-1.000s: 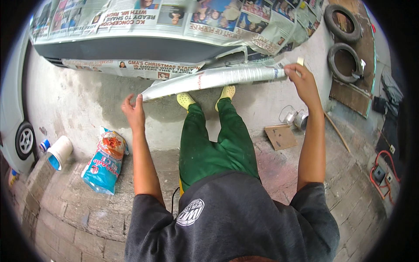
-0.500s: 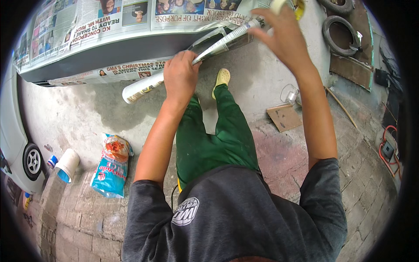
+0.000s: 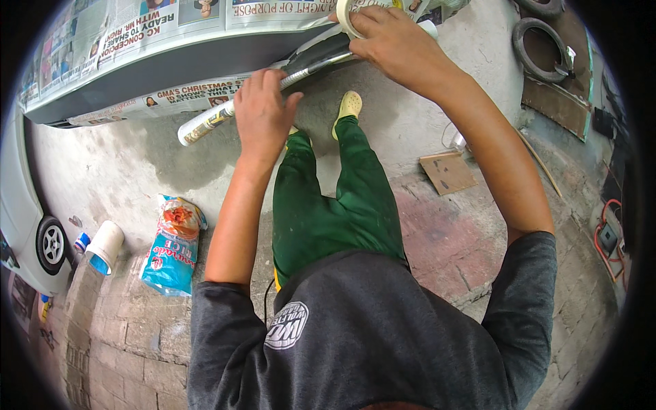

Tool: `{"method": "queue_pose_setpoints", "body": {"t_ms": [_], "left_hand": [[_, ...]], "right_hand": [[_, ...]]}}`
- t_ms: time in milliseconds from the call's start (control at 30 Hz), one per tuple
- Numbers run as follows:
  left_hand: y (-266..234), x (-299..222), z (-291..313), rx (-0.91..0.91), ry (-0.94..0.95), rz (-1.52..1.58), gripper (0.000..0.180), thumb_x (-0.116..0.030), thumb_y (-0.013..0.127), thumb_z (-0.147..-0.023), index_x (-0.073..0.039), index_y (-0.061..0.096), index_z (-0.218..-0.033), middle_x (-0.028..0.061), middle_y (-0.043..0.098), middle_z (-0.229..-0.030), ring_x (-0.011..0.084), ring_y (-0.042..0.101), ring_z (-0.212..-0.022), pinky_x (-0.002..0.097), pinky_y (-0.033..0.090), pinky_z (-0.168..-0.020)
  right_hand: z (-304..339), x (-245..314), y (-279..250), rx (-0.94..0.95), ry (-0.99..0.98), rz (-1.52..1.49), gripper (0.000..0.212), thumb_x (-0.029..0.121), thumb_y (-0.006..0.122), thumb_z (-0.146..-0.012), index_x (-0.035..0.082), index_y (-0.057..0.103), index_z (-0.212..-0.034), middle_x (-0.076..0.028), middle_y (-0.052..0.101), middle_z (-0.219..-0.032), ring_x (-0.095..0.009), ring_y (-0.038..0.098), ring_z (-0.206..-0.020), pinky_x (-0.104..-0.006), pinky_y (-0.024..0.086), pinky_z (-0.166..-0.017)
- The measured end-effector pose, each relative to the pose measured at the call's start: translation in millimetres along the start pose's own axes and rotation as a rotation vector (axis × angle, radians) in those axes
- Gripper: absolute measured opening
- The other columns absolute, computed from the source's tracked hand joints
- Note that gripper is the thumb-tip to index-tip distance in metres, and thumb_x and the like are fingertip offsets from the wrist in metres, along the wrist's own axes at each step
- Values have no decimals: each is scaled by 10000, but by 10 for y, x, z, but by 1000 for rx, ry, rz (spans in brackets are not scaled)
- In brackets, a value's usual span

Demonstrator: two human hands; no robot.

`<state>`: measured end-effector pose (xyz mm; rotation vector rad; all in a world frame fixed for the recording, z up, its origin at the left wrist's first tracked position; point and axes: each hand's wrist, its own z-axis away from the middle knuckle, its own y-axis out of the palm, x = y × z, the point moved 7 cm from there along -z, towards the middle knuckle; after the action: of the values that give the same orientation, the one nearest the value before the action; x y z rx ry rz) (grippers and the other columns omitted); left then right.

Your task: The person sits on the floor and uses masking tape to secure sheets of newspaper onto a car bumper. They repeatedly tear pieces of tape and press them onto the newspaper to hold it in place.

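A long roll of newspaper (image 3: 205,125) lies slanted along the lower edge of a dark grey car panel (image 3: 198,65). My left hand (image 3: 260,126) rests against this roll, fingers stretched over it and thumb held apart. Farther right, my right hand (image 3: 406,51) grips a roll of masking tape (image 3: 341,19) just above the panel's corner. The far end of the paper roll comes out beyond my right hand. Flat newspaper sheets (image 3: 137,37) cover the panel above and below its bare grey band. Part of the tape is hidden by my right fingers.
A rice sack (image 3: 171,256) and a tipped white bucket (image 3: 106,242) are on the ground at left, near a white car (image 3: 27,205). To the right are a small board (image 3: 447,172), a stick (image 3: 540,160), tyres (image 3: 543,51) and an orange cable (image 3: 601,232).
My right hand has come left and lower with the tape, closer to the panel. My left hand has loosened from its grip, its thumb now spread. The paper roll sits closer along the panel.
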<state>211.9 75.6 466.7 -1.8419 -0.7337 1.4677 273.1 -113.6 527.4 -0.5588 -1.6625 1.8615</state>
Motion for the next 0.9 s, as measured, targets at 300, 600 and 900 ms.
{"method": "queue_pose_setpoints", "body": {"t_ms": [300, 600, 900], "left_hand": [[129, 420, 83, 117, 30, -12, 182, -171, 804, -856, -85, 734, -1000, 75, 728, -941, 308, 672, -975, 433, 480, -863], [188, 96, -54, 47, 47, 15, 194, -175, 795, -871, -68, 723, -1015, 105, 737, -962, 328, 685, -966, 439, 513, -834], [304, 39, -138, 82, 113, -84, 215, -240, 756, -923, -88, 740, -1075, 90, 740, -994, 330, 687, -967, 448, 526, -823]], "right_hand": [[-139, 158, 39, -14, -1, 14, 149, 254, 680, -856, 108, 710, -844, -78, 635, -1068, -268, 591, -1094, -415, 459, -907], [-107, 105, 72, -52, -3, 42, 122, 214, 641, -869, 107, 700, -866, -97, 631, -1081, -279, 596, -1105, -426, 465, -894], [25, -133, 126, -150, -73, 103, 164, 216, 611, -891, 110, 737, -896, -76, 639, -1080, -264, 593, -1138, -421, 470, -920]]}}
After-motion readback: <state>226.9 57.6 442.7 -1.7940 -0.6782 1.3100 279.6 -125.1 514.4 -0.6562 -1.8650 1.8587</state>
